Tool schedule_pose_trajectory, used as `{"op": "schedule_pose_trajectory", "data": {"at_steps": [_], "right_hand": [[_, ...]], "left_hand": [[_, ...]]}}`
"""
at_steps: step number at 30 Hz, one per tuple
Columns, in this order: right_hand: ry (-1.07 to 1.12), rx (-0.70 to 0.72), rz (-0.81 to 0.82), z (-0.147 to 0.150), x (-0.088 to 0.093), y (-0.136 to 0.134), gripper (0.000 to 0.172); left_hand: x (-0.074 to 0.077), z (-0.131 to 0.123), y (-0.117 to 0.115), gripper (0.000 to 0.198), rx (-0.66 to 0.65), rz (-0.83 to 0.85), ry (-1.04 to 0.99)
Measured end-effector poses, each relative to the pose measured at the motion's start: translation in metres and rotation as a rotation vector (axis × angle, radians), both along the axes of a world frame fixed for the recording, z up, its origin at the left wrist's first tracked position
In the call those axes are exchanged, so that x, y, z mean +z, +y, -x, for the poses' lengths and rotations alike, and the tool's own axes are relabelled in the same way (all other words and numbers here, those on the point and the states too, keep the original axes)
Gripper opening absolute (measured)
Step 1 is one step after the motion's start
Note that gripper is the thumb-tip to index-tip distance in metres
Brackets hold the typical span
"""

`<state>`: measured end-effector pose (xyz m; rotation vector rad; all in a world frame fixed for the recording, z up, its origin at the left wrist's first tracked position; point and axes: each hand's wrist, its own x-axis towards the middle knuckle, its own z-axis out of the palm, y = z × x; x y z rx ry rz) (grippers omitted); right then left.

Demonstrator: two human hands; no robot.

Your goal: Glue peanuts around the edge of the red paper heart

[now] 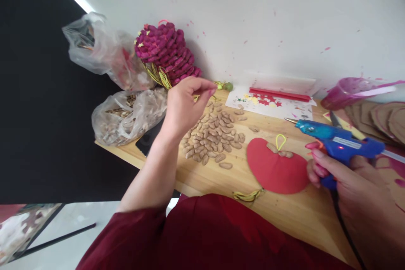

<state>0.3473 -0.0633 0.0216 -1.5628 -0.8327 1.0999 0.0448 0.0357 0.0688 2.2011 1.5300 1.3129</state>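
My left hand (185, 103) hovers above a pile of several tan nut shells (213, 135) on the wooden table (291, 211); its fingers are pinched together, and whether they hold anything I cannot make out. My right hand (344, 177) grips a blue glue gun (335, 141), nozzle pointing left, its small red light on. Between the hands lies a red heart-shaped cutout (275, 171) with a yellow loop (280, 140) and a few shells stuck near its top.
Two clear plastic bags (126, 114) sit at the left table edge. A magenta shell-covered cone (166, 50) stands against the white wall. Star stickers on a white sheet (268, 103), a pink cup (351, 90), brown card discs (379, 118) and yellow strings (248, 195) lie about.
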Motion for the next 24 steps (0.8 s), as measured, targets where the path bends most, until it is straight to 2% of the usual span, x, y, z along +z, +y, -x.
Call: {"op": "schedule_pose_trajectory", "data": {"at_steps": [3, 6, 9, 12, 19, 24], "right_hand": [[0.044, -0.019, -0.046, -0.002, 0.000, -0.001, 0.033], [0.069, -0.024, -0.063, -0.004, -0.002, -0.002, 0.036], [0.068, 0.015, -0.037, -0.004, -0.006, -0.001, 0.032], [0.065, 0.006, -0.055, -0.002, -0.007, -0.001, 0.030], [0.051, 0.031, -0.047, -0.003, -0.006, -0.002, 0.023], [0.016, 0.023, -0.004, -0.004, -0.007, -0.002, 0.027]], "left_hand": [[-0.002, 0.023, -0.026, 0.011, 0.068, 0.091, 0.302], [-0.019, 0.040, -0.046, 0.013, 0.066, 0.256, 0.452], [-0.038, 0.045, -0.055, 0.016, 0.051, 0.310, 0.471], [-0.049, 0.043, -0.055, 0.018, 0.032, 0.314, 0.468], [-0.057, 0.033, -0.046, 0.014, 0.052, 0.309, 0.424], [-0.061, 0.030, -0.048, 0.017, 0.027, 0.304, 0.414]]}}
